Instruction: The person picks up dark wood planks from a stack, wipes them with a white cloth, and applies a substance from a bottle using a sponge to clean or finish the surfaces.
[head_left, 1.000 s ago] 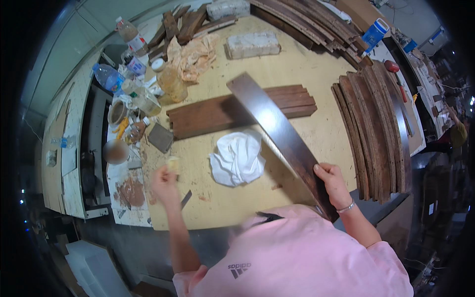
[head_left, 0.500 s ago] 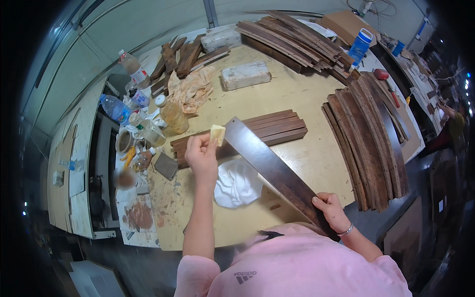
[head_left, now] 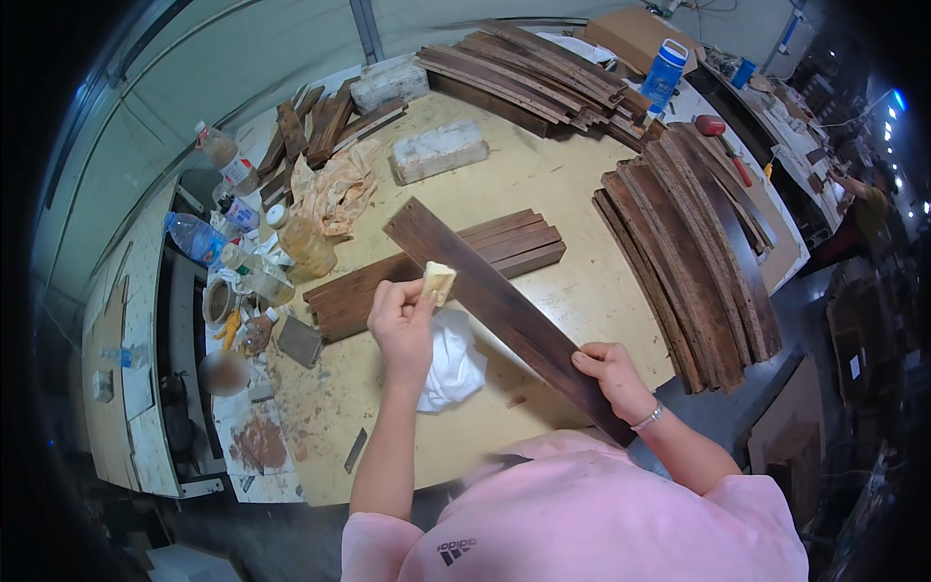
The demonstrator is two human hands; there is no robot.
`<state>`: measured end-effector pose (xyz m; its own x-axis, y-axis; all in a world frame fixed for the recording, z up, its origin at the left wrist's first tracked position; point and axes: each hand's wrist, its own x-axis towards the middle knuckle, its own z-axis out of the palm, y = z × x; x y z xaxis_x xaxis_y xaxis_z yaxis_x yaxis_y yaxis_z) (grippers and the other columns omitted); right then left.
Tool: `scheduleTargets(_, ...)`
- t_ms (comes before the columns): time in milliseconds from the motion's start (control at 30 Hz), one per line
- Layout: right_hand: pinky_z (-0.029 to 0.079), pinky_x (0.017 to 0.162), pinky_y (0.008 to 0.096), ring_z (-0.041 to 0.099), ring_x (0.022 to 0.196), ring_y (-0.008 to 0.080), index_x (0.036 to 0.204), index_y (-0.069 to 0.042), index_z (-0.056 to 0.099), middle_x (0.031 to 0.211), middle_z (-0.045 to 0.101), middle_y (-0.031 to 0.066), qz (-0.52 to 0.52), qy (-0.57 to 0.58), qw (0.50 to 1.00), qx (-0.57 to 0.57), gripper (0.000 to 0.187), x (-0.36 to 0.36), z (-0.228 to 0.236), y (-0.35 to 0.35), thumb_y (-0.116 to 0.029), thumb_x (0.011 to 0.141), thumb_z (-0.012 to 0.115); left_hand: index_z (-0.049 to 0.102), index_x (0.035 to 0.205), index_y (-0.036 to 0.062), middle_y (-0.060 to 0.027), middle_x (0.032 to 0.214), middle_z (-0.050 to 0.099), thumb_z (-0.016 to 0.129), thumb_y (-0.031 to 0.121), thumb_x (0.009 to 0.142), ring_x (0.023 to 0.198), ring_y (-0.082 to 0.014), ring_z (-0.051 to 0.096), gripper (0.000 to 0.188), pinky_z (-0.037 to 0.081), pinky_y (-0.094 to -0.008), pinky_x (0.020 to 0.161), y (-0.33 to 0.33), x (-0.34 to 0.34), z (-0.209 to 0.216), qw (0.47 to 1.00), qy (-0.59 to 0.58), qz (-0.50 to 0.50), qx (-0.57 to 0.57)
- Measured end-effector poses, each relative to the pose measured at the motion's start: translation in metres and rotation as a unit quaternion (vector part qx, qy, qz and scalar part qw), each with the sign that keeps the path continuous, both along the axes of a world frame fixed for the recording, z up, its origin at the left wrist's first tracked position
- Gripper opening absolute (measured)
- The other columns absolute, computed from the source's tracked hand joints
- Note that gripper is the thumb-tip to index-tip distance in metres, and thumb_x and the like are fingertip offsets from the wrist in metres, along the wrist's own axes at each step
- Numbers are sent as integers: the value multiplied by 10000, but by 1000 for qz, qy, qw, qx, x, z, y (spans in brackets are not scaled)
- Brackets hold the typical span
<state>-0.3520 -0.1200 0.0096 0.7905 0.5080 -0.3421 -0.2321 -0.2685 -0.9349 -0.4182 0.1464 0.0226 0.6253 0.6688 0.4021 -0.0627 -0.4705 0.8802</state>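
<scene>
A small cream-coloured block, perhaps a sponge, is pinched between the thumb and fingers of my left hand. It lies close by the edge of a long dark brown wooden board; whether they touch I cannot tell. My right hand grips that board near its lower end, thumb on top, and holds it slanting up to the left above the table. Behind the board, a row of brown wooden strips lies side by side. A crumpled white cloth rests below, partly hidden by my left hand.
Curved wooden boards are stacked at the right, more boards at the back. A whitish wrapped block stands mid-table. Bottles and a crumpled tan cloth line the left side. Another person is at the far right.
The board has turned, its face now showing brown instead of a pale sheen. My left hand has moved lower with the cream block, against the board's side. The whole view has shifted slightly.
</scene>
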Motion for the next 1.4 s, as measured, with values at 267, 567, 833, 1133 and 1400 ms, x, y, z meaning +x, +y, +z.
scheduleTargets(267, 498, 671, 289, 610, 700, 148, 876, 42, 671, 812, 679, 89, -92, 126, 977, 143, 231, 60, 12, 54, -168, 931, 591, 612, 872, 25, -138, 807, 524, 673, 9, 766, 698, -347, 580, 124, 465, -420, 594, -101, -15, -22, 961, 32, -261, 85)
scheduleTargets(567, 465, 525, 290, 541, 564, 153, 850, -43, 592, 660, 568, 44, -53, 248, 945, 209, 376, 127, 29, 75, -363, 991, 452, 656, 828, 20, -60, 760, 538, 708, -40, 736, 661, -172, 559, 122, 439, -309, 554, -107, -43, -22, 940, 26, -338, -33)
scheduleTargets(833, 356, 480, 219, 415, 553, 110, 867, -46, 565, 657, 443, 6, 106, 570, 743, 334, 360, 90, -12, 79, -366, 958, 427, 693, 881, 33, -65, 758, 542, 745, -59, 693, 615, -149, 533, 216, 425, -271, 555, -111, -29, 31, 940, -12, -333, -66)
scheduleTargets(1133, 361, 440, 255, 448, 545, 116, 927, -38, 549, 697, 490, 35, 229, 580, 724, 295, 411, 30, -22, 68, -397, 991, 360, 649, 804, -3, 5, 802, 554, 673, -74, 771, 670, -58, 493, 82, 394, -209, 599, -45, 12, -4, 985, -6, -138, -99)
scheduleTargets(1400, 305, 406, 231, 378, 472, 103, 883, -33, 513, 605, 413, 19, 271, 484, 826, 104, 442, -4, 18, 50, -424, 1007, 350, 623, 907, -54, 0, 762, 588, 688, -56, 819, 666, -50, 538, 109, 438, -196, 605, 132, -5, -63, 972, -151, 90, -156)
